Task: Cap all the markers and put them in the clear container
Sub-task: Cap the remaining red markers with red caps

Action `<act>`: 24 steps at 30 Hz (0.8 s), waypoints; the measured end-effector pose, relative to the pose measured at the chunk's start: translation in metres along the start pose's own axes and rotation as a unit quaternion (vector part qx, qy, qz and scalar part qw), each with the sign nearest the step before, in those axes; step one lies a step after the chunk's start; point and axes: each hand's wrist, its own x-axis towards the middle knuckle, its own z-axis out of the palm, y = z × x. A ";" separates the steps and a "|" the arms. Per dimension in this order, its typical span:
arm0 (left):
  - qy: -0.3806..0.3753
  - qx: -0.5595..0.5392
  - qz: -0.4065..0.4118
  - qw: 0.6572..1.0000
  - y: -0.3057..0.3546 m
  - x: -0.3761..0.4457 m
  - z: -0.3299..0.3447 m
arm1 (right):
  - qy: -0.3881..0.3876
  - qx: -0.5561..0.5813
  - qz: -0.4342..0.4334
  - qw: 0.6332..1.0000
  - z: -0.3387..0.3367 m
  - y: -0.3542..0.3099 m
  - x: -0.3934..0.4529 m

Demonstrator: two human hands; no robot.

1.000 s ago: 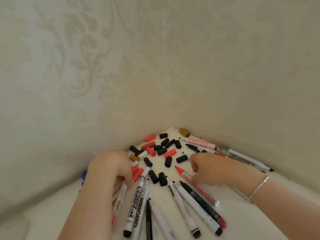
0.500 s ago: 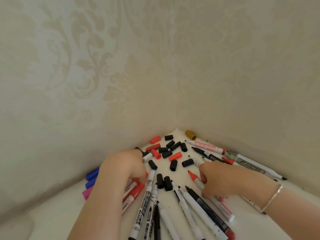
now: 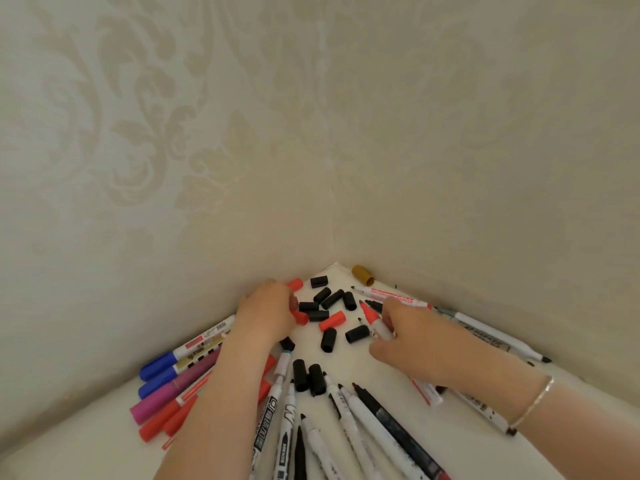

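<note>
Head view: the right hand (image 3: 412, 337), which a second ago lay flat over the uncapped red marker (image 3: 372, 320), now curls round it with the tip lifted toward eleven o'clock. The left hand (image 3: 268, 313) has reached up among the loose caps and pinches a red cap (image 3: 300, 317) at ten o'clock of that tip, so capping looks imminent. No clear container shows; other markers lie on the white surface (image 3: 374, 368).

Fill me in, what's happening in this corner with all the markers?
A person is sorting uncapped markers and loose caps on a white surface in a wall corner. The right hand holds a red-tipped uncapped marker; the left hand is at a red cap in the cap pile. Several capped markers lie to the left; many uncapped ones fan out in front. No clear container is in view.
</note>
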 end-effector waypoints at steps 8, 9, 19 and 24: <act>0.024 -0.189 0.049 0.980 -0.009 -0.005 -0.023 | 0.087 0.068 -0.034 0.993 0.002 -0.012 0.007; 0.019 -0.235 0.063 0.970 -0.007 -0.009 -0.030 | 0.087 0.084 -0.045 0.992 0.002 -0.013 0.008; -0.001 -0.288 0.127 0.949 0.009 -0.018 -0.044 | 0.122 0.097 -0.085 0.984 -0.001 -0.009 0.009; -0.035 -0.280 0.148 0.948 0.010 -0.020 -0.048 | 0.112 0.064 -0.082 0.988 -0.002 -0.004 0.010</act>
